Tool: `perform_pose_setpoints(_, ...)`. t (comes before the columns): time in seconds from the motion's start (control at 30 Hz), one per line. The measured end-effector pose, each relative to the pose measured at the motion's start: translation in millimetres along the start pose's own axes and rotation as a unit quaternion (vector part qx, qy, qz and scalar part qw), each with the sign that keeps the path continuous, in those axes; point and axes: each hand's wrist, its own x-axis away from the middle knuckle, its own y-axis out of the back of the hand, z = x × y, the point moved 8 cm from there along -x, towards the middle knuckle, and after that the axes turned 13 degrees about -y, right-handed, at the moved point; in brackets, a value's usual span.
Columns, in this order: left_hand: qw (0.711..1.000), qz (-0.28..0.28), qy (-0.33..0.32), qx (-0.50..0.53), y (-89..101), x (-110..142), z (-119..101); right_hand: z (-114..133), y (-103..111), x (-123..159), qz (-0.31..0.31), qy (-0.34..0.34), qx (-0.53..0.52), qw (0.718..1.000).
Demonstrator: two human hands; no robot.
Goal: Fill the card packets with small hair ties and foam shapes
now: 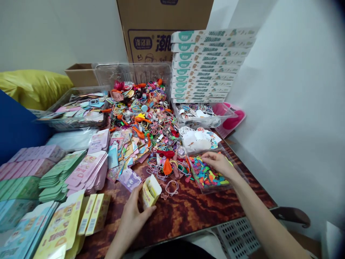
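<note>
My left hand is closed round a small yellow paper box, held tilted above the table with its top flap up and something inside that I cannot make out. My right hand reaches over a shallow clear tray of small, bright, many-coloured pieces. Its fingers are stretched out with the tips at the pieces; the thumb is mostly hidden. Near the yellow box lie a purple cartoon card and some pink hair ties.
A big heap of trinkets spills from a clear bin across the table. Flat and folded boxes crowd the left. Stacked white boxes stand over a sticker bin at the back right, beside the wall.
</note>
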Motion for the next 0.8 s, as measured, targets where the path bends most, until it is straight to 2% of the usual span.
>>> perform_pose_setpoints(0.17, 1.000, 0.000, -0.009, 0.007, -1.7, -3.0, -5.0, 5.7, -16.0, 1.6, -0.009, 0.025, 0.105, 0.994)
perform_pose_setpoints(0.33, 1.000, -0.011, -0.019, 0.012, 0.9, -2.2, -4.6, 8.6, -14.2, 6.4, -0.025, 0.035, 0.109, 0.993)
perform_pose_setpoints(0.43, 1.000, -0.009, -0.012, 0.012, 1.3, -1.7, -2.6, 7.8, -12.2, 8.7, -0.015, 0.027, 0.058, 0.998)
perform_pose_setpoints(0.57, 1.000, -0.003, -0.003, 0.005, 0.7, -2.3, -2.7, 4.9, -10.2, 11.0, 0.035, -0.008, -0.059, 0.998)
perform_pose_setpoints(0.7, 1.000, -0.005, -0.011, 0.012, 0.8, -2.1, -4.0, 7.1, -7.8, 13.0, 0.086, -0.018, -0.181, 0.980)
perform_pose_setpoints(0.8, 1.000, -0.007, -0.007, 0.010, 1.9, -0.1, -1.2, 6.1, -6.2, 10.9, 0.100, -0.017, -0.246, 0.964)
